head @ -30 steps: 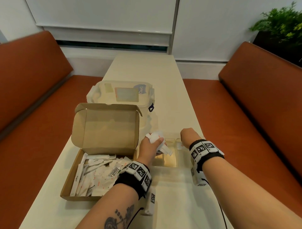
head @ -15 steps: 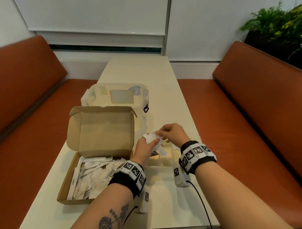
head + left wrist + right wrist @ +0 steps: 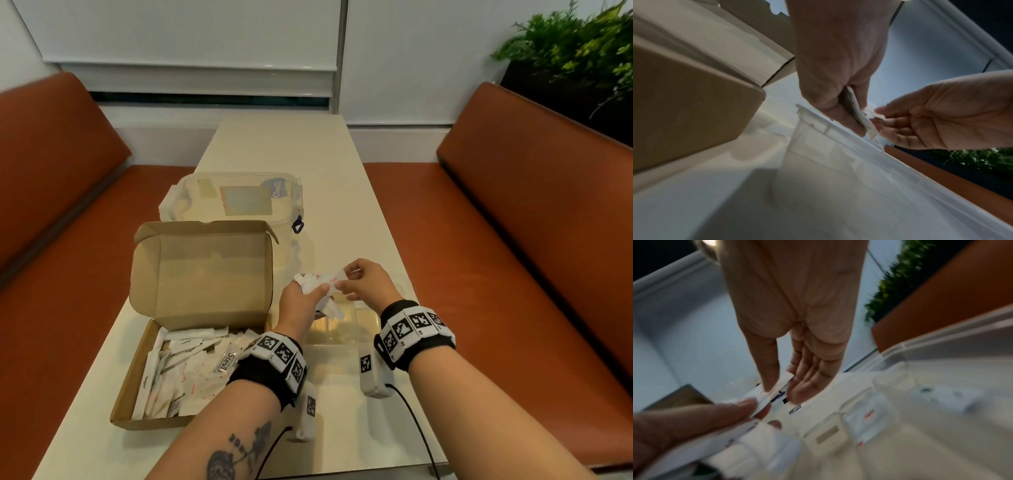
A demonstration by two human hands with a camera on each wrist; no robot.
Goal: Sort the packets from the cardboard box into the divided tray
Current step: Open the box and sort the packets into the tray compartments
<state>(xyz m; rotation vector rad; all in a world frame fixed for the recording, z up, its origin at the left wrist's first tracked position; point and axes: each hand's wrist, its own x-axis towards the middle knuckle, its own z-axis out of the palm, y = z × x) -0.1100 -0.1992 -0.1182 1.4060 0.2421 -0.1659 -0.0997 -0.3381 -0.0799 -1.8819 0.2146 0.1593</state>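
Note:
An open cardboard box (image 3: 150,404) lies at the table's near left with several white packets (image 3: 185,373) inside. To its right stands the clear divided tray (image 3: 366,329), and packets lie in some compartments (image 3: 869,417). My left hand (image 3: 301,298) grips a bunch of white packets (image 3: 310,282) above the tray. My right hand (image 3: 363,281) pinches one white packet with red print (image 3: 334,275) at the top of that bunch, between thumb and fingers (image 3: 768,378). The left wrist view shows both hands (image 3: 869,116) meeting over the tray's rim (image 3: 838,129).
A lidded clear plastic container (image 3: 236,202) stands behind the cardboard box. The box's lid (image 3: 202,270) stands upright beside my left hand. Orange bench seats (image 3: 513,240) run along both sides of the narrow table. A plant (image 3: 575,51) is at the far right.
My right hand has come from the tray's right side across to the bunch in my left hand and taken hold of one packet. The left hand has risen slightly.

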